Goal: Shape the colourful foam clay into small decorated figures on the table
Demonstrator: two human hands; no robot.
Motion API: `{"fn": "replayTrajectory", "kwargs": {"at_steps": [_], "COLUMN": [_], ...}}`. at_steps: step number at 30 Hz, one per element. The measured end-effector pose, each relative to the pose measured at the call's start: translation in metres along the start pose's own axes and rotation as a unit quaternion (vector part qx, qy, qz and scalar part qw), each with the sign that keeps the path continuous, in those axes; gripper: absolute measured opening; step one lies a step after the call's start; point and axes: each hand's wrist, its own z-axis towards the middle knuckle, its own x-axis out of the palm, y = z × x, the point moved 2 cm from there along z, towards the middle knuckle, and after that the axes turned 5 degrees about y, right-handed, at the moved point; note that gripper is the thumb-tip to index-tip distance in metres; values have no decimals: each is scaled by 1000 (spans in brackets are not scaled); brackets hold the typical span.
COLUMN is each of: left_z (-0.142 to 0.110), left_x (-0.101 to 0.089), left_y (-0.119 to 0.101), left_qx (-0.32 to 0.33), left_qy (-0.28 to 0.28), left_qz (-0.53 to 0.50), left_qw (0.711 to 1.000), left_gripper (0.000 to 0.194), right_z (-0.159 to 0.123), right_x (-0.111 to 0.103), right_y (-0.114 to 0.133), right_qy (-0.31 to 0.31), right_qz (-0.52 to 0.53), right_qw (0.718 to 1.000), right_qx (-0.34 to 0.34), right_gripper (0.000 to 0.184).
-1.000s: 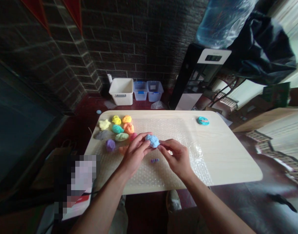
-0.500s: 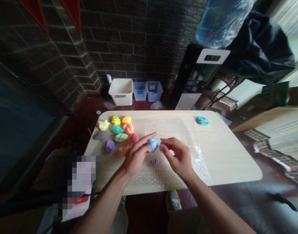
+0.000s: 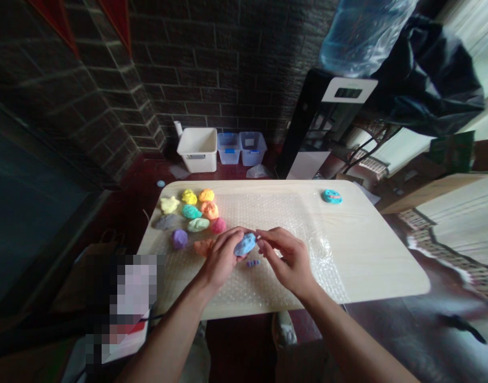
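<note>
My left hand (image 3: 223, 255) is wrapped round a lump of light blue modelling clay (image 3: 245, 244), held above the bubble wrap (image 3: 283, 213). At the lump's right end, the thumb and fingertips of my right hand (image 3: 286, 255) close in a pinch on its edge; the exact contact is partly hidden. Just below the lump, a small striped roll of purple and blue clay (image 3: 253, 263) lies on the bubble wrap. Near my left hand's knuckles are a brownish-orange clay lump (image 3: 203, 248) and a dark pink one (image 3: 218, 225).
Several clay lumps sit at the table's left, among them purple (image 3: 180, 239), grey (image 3: 166, 221) and teal (image 3: 191, 211). A turquoise clay piece with an orange stripe (image 3: 332, 196) lies far right on the table (image 3: 379, 255). Behind stand a white bin (image 3: 197, 159) and a water dispenser (image 3: 307, 165).
My left hand has turned and lowered the blue clay slightly, and more of its length shows. My right fingertips have moved left from beside the clay to its right end.
</note>
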Motion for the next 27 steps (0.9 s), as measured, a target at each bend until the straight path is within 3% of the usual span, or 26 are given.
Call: {"fn": "replayTrajectory", "kwargs": {"at_steps": [4, 10, 18, 23, 27], "left_z": [-1, -3, -5, -8, -7], "left_x": [4, 7, 8, 11, 10], "left_y": [-4, -14, -20, -23, -23], "left_qx": [-6, 26, 128, 150, 146], "left_qy": [34, 29, 53, 55, 52], "left_qz": [5, 148, 346, 390, 391], "left_qw": [999, 988, 928, 907, 907], "left_gripper": [27, 36, 36, 34, 34], "right_z": [0, 1, -2, -3, -2], "right_x": [0, 1, 1, 2, 2], "right_y": [4, 8, 6, 8, 2], "right_qy": [8, 23, 16, 16, 23], "right_qz": [-7, -26, -64, -95, -28], "right_qw": [1000, 999, 998, 995, 999], "right_qx": [-7, -13, -21, -24, 28], "right_gripper": [27, 23, 12, 9, 7]}}
